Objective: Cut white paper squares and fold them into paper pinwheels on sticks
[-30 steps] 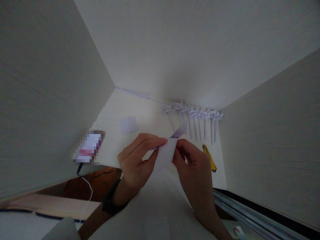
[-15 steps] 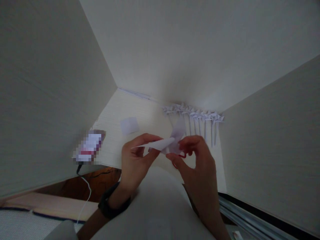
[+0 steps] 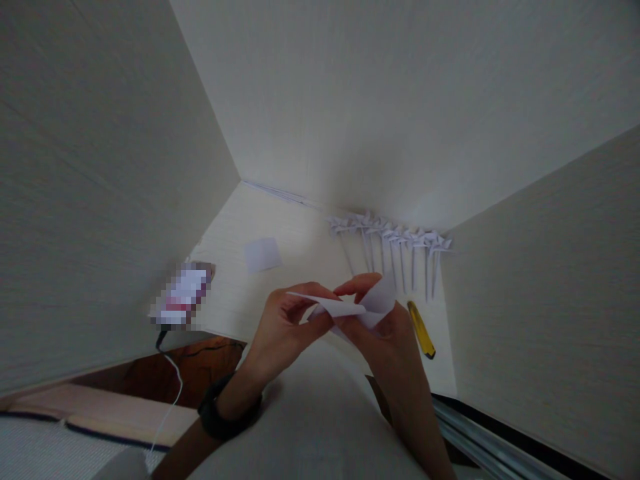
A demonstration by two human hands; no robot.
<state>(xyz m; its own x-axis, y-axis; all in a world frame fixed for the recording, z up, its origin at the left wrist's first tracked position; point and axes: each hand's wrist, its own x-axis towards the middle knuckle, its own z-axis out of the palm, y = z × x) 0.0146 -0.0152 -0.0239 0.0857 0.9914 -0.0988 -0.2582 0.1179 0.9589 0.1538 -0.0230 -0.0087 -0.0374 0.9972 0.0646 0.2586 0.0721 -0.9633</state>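
Note:
Both my hands meet over the white table, pinching a piece of white paper with cut or folded flaps that stand up. My left hand grips its left side between thumb and fingers, and a dark band is around that wrist. On the other side, my right hand has its thumb against the near part of the paper and a finger behind it. One flap curls up in front of the right hand's fingers. To the right lies a yellow utility knife, apart from the hand.
Several white paper pinwheels on thin sticks lie in a row along the back wall. Thin white sticks lie at the back left. A creased paper square is left of centre. A phone with a cable lies at the left edge.
The red looped thing at my right fingers is no longer visible. My right hand has closed in on the paper beside my left. The yellow knife has come into view.

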